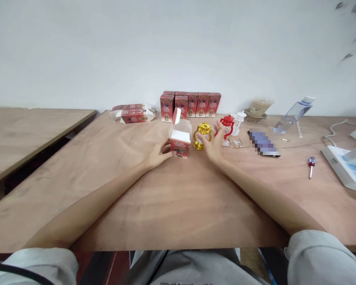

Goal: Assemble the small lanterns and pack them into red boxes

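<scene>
Gold lantern (199,145) upright, long axis vertical, beside open-topped box (181,148).

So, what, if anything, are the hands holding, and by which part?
The left hand holds the open box by its lower left side; whether the right hand grips the gold lantern is unclear.

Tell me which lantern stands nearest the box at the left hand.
The gold lantern, just right of that box and beside the right hand; the red lantern and white lantern stand farther right.
</scene>
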`<state>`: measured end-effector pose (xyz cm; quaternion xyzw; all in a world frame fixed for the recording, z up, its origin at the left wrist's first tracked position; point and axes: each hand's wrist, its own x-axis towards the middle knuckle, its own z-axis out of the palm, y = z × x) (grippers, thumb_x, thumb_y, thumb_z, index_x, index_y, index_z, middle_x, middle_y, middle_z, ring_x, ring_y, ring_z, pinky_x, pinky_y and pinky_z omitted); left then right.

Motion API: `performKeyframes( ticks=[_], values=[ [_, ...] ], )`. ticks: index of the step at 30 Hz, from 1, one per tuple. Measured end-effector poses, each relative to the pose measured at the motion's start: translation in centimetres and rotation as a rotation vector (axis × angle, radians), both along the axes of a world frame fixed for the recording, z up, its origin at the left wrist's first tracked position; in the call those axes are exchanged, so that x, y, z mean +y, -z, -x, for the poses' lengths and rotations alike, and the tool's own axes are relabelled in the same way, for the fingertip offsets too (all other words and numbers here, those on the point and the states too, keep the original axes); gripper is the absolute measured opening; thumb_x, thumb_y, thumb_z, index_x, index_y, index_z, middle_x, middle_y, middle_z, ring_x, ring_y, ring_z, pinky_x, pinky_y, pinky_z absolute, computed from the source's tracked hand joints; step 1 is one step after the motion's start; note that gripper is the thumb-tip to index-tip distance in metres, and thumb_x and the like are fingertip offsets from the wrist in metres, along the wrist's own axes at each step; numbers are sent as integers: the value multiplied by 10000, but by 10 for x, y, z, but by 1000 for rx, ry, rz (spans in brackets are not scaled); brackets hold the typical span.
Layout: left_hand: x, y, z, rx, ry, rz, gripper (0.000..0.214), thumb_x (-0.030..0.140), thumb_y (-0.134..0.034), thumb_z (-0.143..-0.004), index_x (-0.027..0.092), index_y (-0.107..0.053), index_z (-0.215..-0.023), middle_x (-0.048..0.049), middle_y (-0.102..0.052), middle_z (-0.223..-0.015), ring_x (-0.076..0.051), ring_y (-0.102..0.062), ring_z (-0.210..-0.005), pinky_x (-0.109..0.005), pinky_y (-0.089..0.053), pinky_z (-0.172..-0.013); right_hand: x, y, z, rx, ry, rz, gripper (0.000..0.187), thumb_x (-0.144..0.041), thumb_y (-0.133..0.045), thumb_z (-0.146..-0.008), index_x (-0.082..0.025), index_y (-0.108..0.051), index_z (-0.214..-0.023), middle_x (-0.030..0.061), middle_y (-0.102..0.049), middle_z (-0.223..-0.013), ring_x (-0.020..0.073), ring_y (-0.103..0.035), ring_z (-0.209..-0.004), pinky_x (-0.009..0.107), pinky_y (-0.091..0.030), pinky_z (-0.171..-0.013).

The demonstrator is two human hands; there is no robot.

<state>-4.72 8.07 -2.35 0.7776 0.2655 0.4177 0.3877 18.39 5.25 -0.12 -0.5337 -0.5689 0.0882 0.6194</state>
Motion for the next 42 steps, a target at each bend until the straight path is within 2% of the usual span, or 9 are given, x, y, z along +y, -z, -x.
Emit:
performKeyframes(
  ticks=[5, 8, 13, 17, 20, 24, 29, 37, 42],
  values=[
    [-2, -2, 1, -44, -74, -36, 705, 392, -651, -787, 273, -306, -1390, -126, -422, -1441, -266, -511, -1260, -510, -457, -1044, 12, -1, -14, -123, -73, 257, 438, -594, -587, -769, -176, -541, -893, 93, -655, -880, 256, -611, -832, 429, -480, -803],
    [-13, -9, -6, -10, -95, -36, 851, 423, -740, -706, 257, -276, -1400, -131, -404, -1450, -299, -473, -1289, -525, -422, -1074, 9, 0, -10, -236, -54, 273, 428, -576, -622, -744, -182, -527, -881, 103, -652, -890, 275, -612, -840, 436, -475, -791],
    [-26, -11, -20, 5, -147, 4, 698, 411, -759, -693, 204, -427, -1270, -113, -546, -1308, -298, -521, -1231, -527, -409, -1081, 11, -2, -8, -206, -80, 173, 444, -564, -650, -723, -189, -525, -925, 106, -653, -906, 287, -621, -874, 456, -485, -814],
    [-27, -11, -24, -15, -93, 53, 685, 380, -761, -691, 187, -431, -1259, -127, -589, -1220, -268, -587, -1142, -504, -479, -1013, 6, -47, -14, 64, -25, -137, 557, -657, -559, -751, -176, -519, -1030, 121, -628, -1032, 281, -606, -1028, 454, -480, -895],
    [-29, -13, -24, -1, -93, 96, 684, 361, -771, -678, 181, -439, -1249, -135, -598, -1194, -262, -629, -1067, -490, -531, -940, -12, -93, -10, 242, -274, -229, 573, -672, -261, -875, -195, -526, -1049, 87, -611, -1068, 243, -606, -1100, 403, -520, -844],
    [-33, -15, -24, 0, -112, 111, 655, 331, -788, -659, 166, -464, -1204, -133, -619, -1181, -277, -650, -1031, -499, -531, -942, -29, -123, -2, -9, -565, -88, 580, -716, -371, -826, -217, -603, -1008, 32, -644, -987, 221, -641, -1020, 373, -531, -792],
    [-35, -18, -25, -30, -87, 89, 651, 327, -795, -656, 176, -471, -1200, -136, -626, -1182, -283, -655, -1028, -519, -536, -924, -18, -129, -3, -391, -383, -108, 456, -563, -598, -811, -167, -571, -1035, 33, -624, -981, 235, -597, -1020, 417, -489, -874],
    [-35, -19, -24, 20, -117, 73, 746, 344, -787, -669, 186, -416, -1296, -132, -612, -1191, -258, -625, -1059, -470, -510, -938, -28, -128, 26, -1126, -142, -189, 443, -490, -559, -869, -109, -515, -1092, 156, -622, -1036, 294, -596, -951, 387, -461, -777],
    [-36, -22, -24, 47, -128, 28, 745, 356, -782, -667, 181, -420, -1294, -131, -581, -1222, -247, -617, -1039, -452, -507, -926, -28, -118, 40, -1150, -142, -302, 468, -487, -470, -910, -93, -506, -1161, 179, -615, -1073, 290, -593, -934, 401, -458, -779]
  ],
)
